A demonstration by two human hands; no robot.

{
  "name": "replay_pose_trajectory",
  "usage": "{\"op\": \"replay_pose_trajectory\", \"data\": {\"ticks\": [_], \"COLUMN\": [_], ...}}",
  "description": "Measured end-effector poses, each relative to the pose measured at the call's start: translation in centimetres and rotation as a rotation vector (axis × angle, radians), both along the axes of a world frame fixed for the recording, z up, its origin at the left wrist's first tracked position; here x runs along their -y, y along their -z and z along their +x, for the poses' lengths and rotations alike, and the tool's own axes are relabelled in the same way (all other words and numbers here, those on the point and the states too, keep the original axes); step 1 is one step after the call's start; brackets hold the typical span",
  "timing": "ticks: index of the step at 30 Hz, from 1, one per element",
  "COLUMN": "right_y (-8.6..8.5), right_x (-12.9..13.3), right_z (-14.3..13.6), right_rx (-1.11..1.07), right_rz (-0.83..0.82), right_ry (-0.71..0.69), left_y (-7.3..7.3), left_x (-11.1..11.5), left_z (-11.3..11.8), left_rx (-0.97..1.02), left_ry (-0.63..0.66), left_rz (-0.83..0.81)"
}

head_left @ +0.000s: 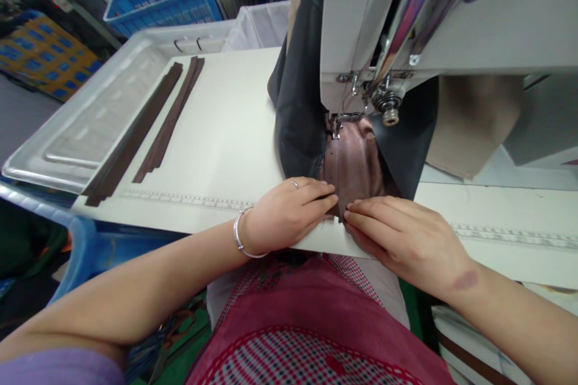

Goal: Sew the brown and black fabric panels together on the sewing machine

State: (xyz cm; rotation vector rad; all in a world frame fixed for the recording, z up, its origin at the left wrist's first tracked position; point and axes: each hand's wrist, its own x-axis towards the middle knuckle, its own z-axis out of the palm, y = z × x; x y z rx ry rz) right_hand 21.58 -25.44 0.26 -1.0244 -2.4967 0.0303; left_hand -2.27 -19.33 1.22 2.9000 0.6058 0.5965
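Observation:
A shiny brown piece of material (pixel 356 156) lies under the presser foot (pixel 335 127) of a sewing machine (pixel 492 30), surrounded by black leather-like material (pixel 300 114). My left hand (pixel 289 210) rests flat with its fingers on the left edge of the brown piece, beside a dark brown strip there. My right hand (pixel 401 234) lies on the near right part of the brown piece, fingers extended and close together. Both hands press from above without gripping. The undersides of the fingers are hidden.
Stacks of dark brown strips (pixel 135 132) lie on the left of the white table (pixel 226 114), which has a printed ruler (pixel 189 200) along its front edge. Beyond are a clear plastic tray (pixel 103 108) and a blue basket (pixel 165 3). Beige material (pixel 478 114) hangs behind the machine.

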Motion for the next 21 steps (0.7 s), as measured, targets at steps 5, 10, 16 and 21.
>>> {"op": "replay_pose_trajectory", "data": {"ticks": [5, 10, 16, 21], "right_y": [0.3, 0.4, 0.4, 0.4], "right_x": [0.0, 0.1, 0.4, 0.6], "right_z": [-0.2, -0.3, -0.5, -1.0], "right_rx": [-0.004, 0.013, -0.013, -0.076], "right_rz": [0.025, 0.022, 0.023, -0.010], "right_ry": [-0.024, -0.025, 0.001, 0.048], "left_y": [-0.4, -0.4, -0.5, -1.2], "left_x": [0.1, 0.5, 0.9, 1.2], "left_z": [0.1, 0.4, 0.6, 0.8], "left_rx": [0.096, -0.094, -0.141, -0.157], "left_ry": [-0.063, 0.011, -0.004, -0.004], "left_rz": [-0.003, 0.041, 0.039, 0.019]}}
